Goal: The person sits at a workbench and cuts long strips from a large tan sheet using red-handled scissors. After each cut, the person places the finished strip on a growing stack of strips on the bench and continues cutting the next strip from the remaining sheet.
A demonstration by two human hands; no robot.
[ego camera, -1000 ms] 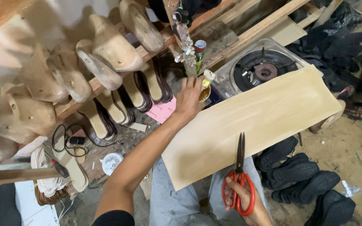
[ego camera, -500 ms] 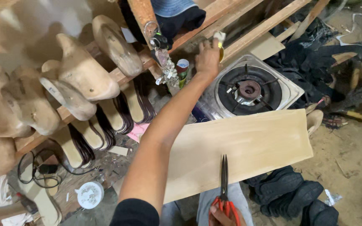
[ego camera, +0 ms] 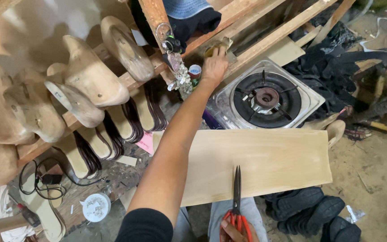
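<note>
The left hand (ego camera: 214,67) reaches to the wooden rack (ego camera: 247,49), fingers pressed on a tan scrap (ego camera: 218,47). The right hand (ego camera: 238,232) grips red-handled scissors (ego camera: 237,197) over the pale leather sheet (ego camera: 265,163) lying across the lap; the sheet looks light and floppy, best held near an edge.

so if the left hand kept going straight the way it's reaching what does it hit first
The left hand already has its fingertips at a small tan piece on the slanted wooden rail. Going on, it would likely press into that piece and the rail behind it, though depth is unclear.

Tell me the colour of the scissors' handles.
Red-orange handles on the scissors, held in the right hand; seen in the head view.
</note>
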